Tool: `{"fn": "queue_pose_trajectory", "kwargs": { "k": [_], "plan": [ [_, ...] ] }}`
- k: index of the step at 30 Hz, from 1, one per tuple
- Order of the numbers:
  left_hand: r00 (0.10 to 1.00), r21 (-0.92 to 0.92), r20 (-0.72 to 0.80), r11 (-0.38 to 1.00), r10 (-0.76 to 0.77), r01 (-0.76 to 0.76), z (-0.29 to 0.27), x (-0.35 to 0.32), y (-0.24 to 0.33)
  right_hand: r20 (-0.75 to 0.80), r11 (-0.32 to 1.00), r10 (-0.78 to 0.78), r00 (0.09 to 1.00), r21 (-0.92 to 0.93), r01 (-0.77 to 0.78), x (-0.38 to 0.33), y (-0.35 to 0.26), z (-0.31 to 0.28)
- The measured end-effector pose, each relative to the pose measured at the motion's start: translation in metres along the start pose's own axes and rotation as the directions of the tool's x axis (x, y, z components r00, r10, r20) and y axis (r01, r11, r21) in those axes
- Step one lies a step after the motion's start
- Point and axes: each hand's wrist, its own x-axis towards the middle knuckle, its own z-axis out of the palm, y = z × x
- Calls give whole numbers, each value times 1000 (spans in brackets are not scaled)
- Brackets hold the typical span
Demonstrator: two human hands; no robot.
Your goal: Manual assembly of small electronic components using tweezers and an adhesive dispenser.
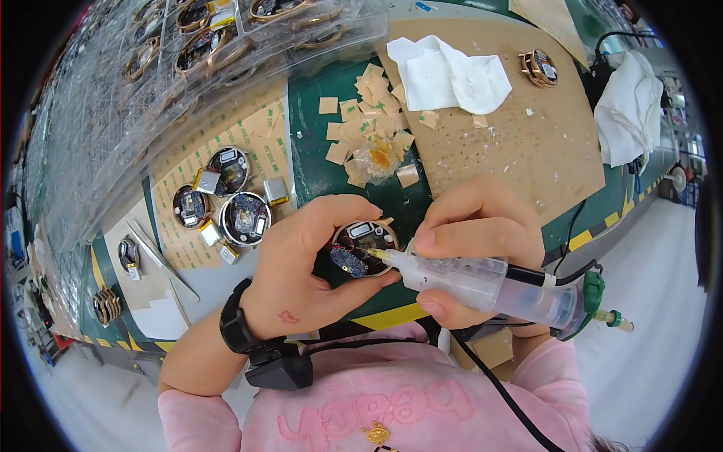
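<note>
My left hand (292, 260) grips a round watch case (367, 232) by its rim, between thumb and fingers. A small blue circuit board (349, 261) hangs at the case's near left side. My right hand (486, 226) is closed round a clear dispensing syringe (465, 280) with whitish contents and a green cap. The syringe lies nearly level, and its yellowish tip reaches into the open case. Whether the tip touches the inside, I cannot tell. Along the syringe's upper side runs a black, pen-like rod (527, 276) with a cable.
Open watch cases (247, 218) with small battery packs lie on a patterned sheet at left, beside tweezers (162, 260). Stacked clear trays (98, 128) fill the upper left. Tan adhesive squares (354, 135) cover part of the green mat. White cloth (452, 75) rests on brown cardboard (527, 151).
</note>
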Motion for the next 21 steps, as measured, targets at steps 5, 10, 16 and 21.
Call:
{"fn": "queue_pose_trajectory", "kwargs": {
  "k": [5, 10, 16, 21],
  "plan": [
    [1000, -3, 17, 1000, -14, 14, 0, 0, -1, 0, 1000, 22, 1000, 13, -22, -1, -1, 2],
    [999, 10, 33, 999, -34, 33, 0, -1, 0, -14, 1000, 3, 1000, 21, -3, -2, 1, 4],
    [1000, -14, 15, 1000, -1, 1, 2, -1, -2, 9, 1000, -17, 1000, 9, 17, -2, 2, 2],
    [1000, -7, 9, 1000, 16, -16, 2, -1, -1, 26, 996, 19, 999, -82, -17, -4, 0, 2]
  ]
}}
